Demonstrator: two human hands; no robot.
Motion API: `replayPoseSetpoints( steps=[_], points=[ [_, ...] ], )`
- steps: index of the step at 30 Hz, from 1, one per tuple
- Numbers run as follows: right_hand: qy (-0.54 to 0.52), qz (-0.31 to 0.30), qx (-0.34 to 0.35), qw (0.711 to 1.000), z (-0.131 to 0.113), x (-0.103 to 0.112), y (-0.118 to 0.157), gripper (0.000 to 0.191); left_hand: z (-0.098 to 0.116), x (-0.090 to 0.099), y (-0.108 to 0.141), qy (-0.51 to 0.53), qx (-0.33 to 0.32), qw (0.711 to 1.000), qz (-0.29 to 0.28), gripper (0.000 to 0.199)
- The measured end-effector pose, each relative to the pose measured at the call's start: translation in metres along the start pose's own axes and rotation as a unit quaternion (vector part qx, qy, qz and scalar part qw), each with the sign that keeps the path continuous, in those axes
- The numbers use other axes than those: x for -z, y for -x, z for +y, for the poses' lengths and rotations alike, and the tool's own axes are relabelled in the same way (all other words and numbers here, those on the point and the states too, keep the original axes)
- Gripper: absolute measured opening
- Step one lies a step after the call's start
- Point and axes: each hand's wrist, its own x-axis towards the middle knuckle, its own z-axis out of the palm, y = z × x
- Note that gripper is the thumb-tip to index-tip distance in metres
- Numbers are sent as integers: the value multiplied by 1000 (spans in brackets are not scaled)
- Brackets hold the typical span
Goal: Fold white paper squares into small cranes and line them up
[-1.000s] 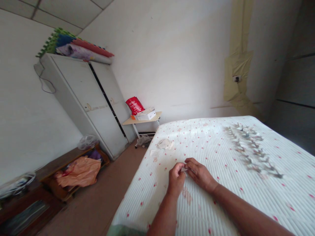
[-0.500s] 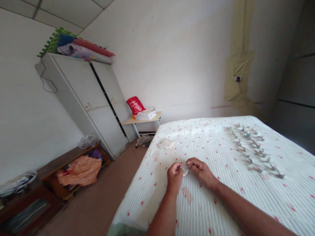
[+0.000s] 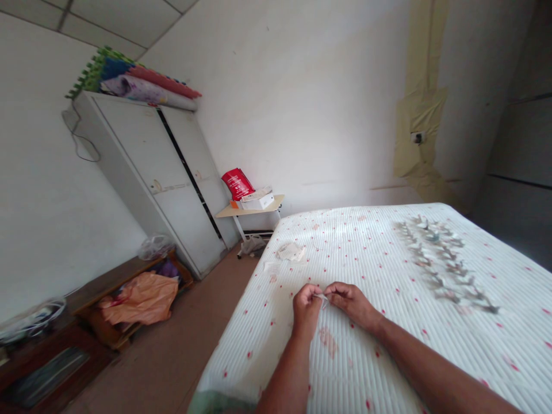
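Observation:
My left hand pinches a small white piece of folded paper just above the bed. My right hand meets it from the other side, thumb and fingers closed on the paper's right edge. Most of the paper is hidden by the fingers, so its exact shape cannot be made out. To the right, several small folded paper figures, which look like cranes, stand in rows on the bed. Beyond my left hand lies a small pile of paper sheets.
A ribbed white bedspread with red dots covers the bed. Past its left edge stands a small table with a red bag and a white box. A grey cabinet and a low wooden bench are at the left.
My right hand has moved slightly left, closing the gap to my left hand. Less of the folded paper shows between the fingers now. The left hand has barely moved.

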Motion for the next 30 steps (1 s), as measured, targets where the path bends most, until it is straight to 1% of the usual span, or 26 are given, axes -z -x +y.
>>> replayPoseSetpoints(
  steps=[4, 10, 16, 22, 25, 30],
  points=[
    [-17, 6, -15, 1000, 2, 0, 1, 27, 1, -1, 0, 11, 15, 1000, -6, 7],
    [-55, -8, -22, 998, 0, 1, 2, 28, 1, 0, 0, 45, 42, 998, -25, 11],
    [-65, 4, -38, 997, -6, 2, 2, 30, -1, 1, -1, 38, 18, 998, -47, 12],
    [-102, -9, -41, 994, -6, 2, 2, 27, 0, 0, 1, 27, 16, 998, -47, 16],
    [-108, -13, -45, 993, -4, 2, 2, 28, -4, -1, 1, 32, 16, 998, -48, 15],
    [-90, 1, -44, 995, -3, 1, 1, 29, -11, -2, 0, 27, 16, 998, -52, 14]
  ],
)
